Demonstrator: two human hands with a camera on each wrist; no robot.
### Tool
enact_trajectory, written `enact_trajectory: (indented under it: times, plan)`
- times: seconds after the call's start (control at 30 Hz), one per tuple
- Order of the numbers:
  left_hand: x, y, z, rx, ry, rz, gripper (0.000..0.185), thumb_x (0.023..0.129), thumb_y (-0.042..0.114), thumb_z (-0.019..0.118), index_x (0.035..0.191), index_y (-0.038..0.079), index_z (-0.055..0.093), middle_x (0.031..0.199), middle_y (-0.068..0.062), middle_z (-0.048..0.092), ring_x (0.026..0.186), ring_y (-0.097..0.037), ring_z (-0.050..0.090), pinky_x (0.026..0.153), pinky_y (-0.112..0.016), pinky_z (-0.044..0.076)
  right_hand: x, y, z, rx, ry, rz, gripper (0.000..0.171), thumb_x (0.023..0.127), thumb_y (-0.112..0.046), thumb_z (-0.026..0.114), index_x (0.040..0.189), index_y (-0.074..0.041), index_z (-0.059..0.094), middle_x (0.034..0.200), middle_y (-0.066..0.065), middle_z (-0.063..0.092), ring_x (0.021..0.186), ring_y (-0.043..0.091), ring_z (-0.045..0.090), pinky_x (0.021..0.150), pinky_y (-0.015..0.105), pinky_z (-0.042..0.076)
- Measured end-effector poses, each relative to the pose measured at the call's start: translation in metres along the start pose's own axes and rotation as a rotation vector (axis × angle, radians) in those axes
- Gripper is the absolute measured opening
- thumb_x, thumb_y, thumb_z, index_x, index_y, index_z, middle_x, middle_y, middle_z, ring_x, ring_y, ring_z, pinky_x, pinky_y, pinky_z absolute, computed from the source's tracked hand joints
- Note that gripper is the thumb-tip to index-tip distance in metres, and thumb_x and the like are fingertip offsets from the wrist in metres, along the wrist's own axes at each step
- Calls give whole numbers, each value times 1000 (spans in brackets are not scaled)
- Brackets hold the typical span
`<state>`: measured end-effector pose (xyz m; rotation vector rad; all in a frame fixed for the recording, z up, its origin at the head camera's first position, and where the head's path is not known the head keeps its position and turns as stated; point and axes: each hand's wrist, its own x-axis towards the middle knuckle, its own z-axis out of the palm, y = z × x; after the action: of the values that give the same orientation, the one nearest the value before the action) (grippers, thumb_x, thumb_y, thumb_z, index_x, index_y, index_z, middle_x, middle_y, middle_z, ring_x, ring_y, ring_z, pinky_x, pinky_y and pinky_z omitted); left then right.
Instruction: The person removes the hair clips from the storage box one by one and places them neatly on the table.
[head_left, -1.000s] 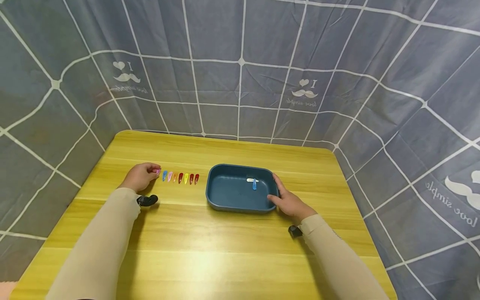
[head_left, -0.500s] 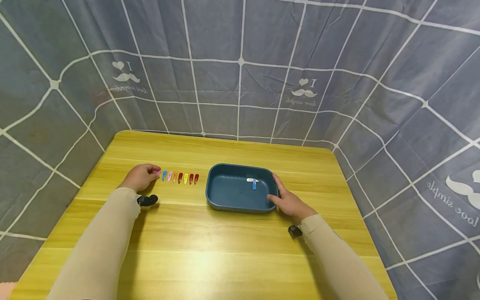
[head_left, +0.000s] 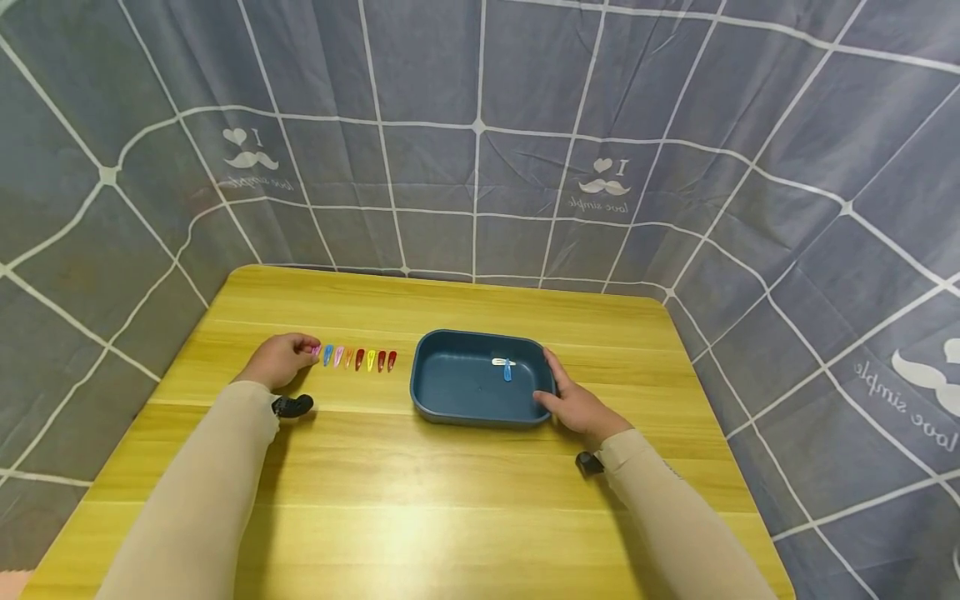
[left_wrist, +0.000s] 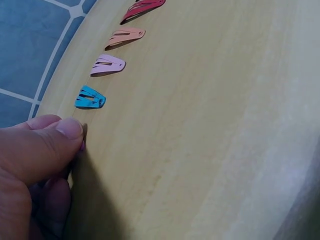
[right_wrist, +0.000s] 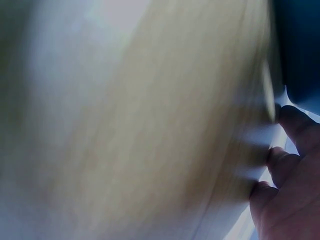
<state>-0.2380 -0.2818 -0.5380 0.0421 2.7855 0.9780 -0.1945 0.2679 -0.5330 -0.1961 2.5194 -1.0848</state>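
Note:
My left hand (head_left: 277,360) is at the left end of a row of snap hair clips, pinching a pink hair clip (head_left: 316,351) between thumb and fingers. In the left wrist view only a sliver of that clip shows below the thumb; the fingers hide the rest. Beside it lies a blue hair clip (left_wrist: 90,98), followed by a lilac clip (left_wrist: 108,65) and an orange clip (left_wrist: 125,37). My right hand (head_left: 581,408) grips the right end of a dark blue tray (head_left: 457,387), thumb over the rim. Inside the tray a blue clip (head_left: 507,372) crosses a pale clip (head_left: 498,362).
Further right the row continues with red clips (head_left: 382,360) and a yellow clip (head_left: 371,359), stopping short of the tray. Everything stands on a wood-grain table (head_left: 390,483). A grey checked curtain (head_left: 435,167) hangs behind the table and at both sides.
The view has tilted slightly. My left hand stays at the pink clip at the row's end, and my right hand keeps its grip on the tray.

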Motion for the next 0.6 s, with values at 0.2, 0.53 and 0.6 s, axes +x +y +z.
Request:
enact_trajectory:
  times: [0.2,0.53,0.6]
  plan:
    - [-2,-1,0,-10,-1,5,40,106,21,63,138,-3,62,121,-22,67,112,-37,61,105,-59,45,0,0,0,-13,5,3,86,107,-43,57,168,-47,-4,174,17,23,154,48,35,123,65,30]
    - [-3,1,1,-39,3,-9,44,106,24,64,140,-4,61,123,-22,67,112,-35,61,103,-55,47,-1,0,1,11,3,14,87,106,-45,58,166,-52,-4,173,19,26,153,48,37,123,64,30]
    - [-4,2,0,-40,2,-14,44,106,24,64,140,-4,60,123,-22,67,112,-35,61,103,-55,47,-2,-1,1,23,-3,13,87,106,-44,58,165,-52,-5,173,19,25,153,48,35,124,65,29]
